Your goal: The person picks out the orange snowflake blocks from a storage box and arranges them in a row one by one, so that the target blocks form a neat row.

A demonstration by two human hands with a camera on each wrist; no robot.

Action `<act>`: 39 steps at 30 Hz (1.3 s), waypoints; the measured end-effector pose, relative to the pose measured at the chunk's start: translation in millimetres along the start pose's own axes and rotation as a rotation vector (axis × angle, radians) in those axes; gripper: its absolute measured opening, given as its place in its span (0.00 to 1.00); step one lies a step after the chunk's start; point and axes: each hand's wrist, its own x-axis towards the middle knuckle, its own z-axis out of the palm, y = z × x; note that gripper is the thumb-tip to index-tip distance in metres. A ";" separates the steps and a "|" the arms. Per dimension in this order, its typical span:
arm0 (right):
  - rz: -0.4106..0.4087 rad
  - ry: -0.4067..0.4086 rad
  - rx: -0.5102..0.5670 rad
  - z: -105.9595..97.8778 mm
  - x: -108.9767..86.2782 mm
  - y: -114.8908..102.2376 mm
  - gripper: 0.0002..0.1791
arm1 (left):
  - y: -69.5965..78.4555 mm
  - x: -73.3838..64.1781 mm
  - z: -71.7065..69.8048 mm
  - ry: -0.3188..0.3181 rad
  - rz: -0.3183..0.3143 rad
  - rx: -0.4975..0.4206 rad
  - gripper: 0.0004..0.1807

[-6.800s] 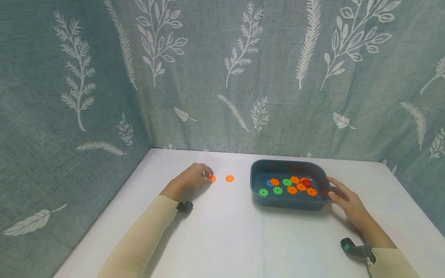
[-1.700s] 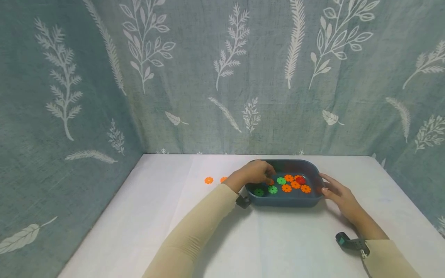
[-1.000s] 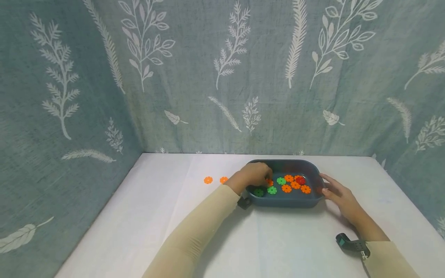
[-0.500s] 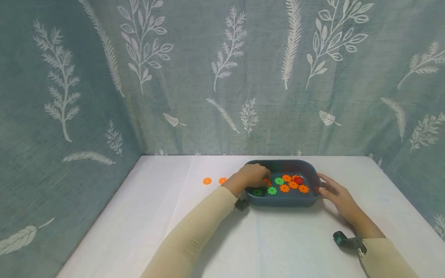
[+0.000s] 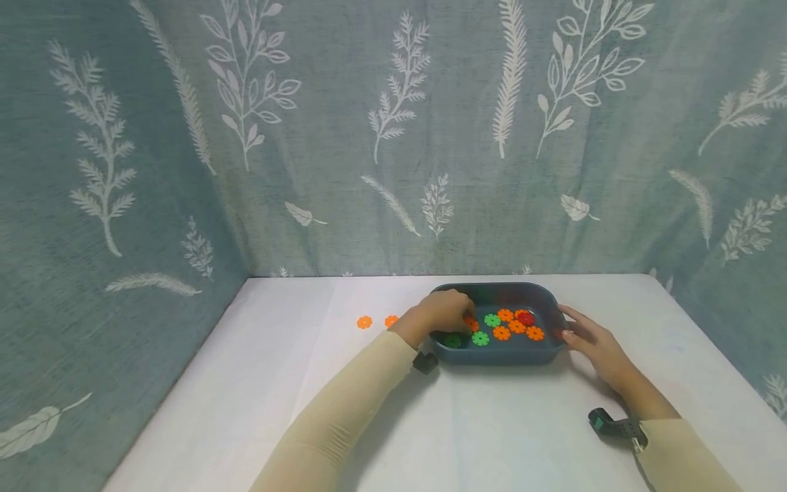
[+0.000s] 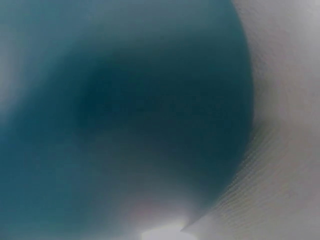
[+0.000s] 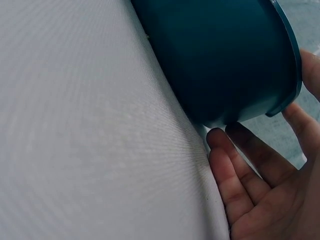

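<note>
A dark blue-grey tray [image 5: 498,357] stands on the table holding several flower-shaped discs, among them a green disc [image 5: 492,320], an orange disc [image 5: 535,333] and a red disc [image 5: 525,318]. The left hand [image 5: 445,311] reaches down into its left end, fingers bent at another orange disc [image 5: 471,324]; the fingertips are partly hidden, so a pinch cannot be confirmed. At the right end, the right hand [image 5: 593,345] rests extended fingers against the tray. In the right wrist view, fingertips [image 7: 235,129] touch the lower wall [image 7: 220,60] and others reach the rim.
Two orange discs lie on the white table left of the tray: one disc [image 5: 365,322] and another disc [image 5: 391,320] near the left wrist. A patterned curtain [image 5: 344,137] borders the table at back and sides. The left wrist view is too blurred to read.
The left hand has gone from an orange disc on the table to inside the tray, where its fingers shift slightly at another. A blue disc seen there earlier is hidden. The right hand stays.
</note>
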 end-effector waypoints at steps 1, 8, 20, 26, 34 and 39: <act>0.005 -0.001 -0.003 0.2 -1.3 -0.4 0.31 | -0.2 0.0 0.9 0.008 0.004 -0.005 0.17; 0.020 -0.002 0.007 4.0 -7.7 -0.5 0.31 | -4.1 -5.4 2.8 0.103 0.071 -0.153 0.15; 0.015 -0.003 -0.003 -0.2 -5.3 2.9 0.31 | -15.0 -28.9 -7.4 0.222 0.091 -0.410 0.22; 0.010 -0.007 0.005 0.6 -3.0 -0.7 0.31 | -18.8 -40.1 -10.2 0.264 0.078 -0.489 0.21; 0.009 -0.005 0.005 0.3 -3.0 -3.0 0.31 | -28.9 -52.7 -11.0 0.285 0.071 -0.559 0.22; 0.016 -0.008 0.007 0.4 -2.6 -3.9 0.31 | -32.3 -61.5 -15.0 0.292 0.052 -0.625 0.21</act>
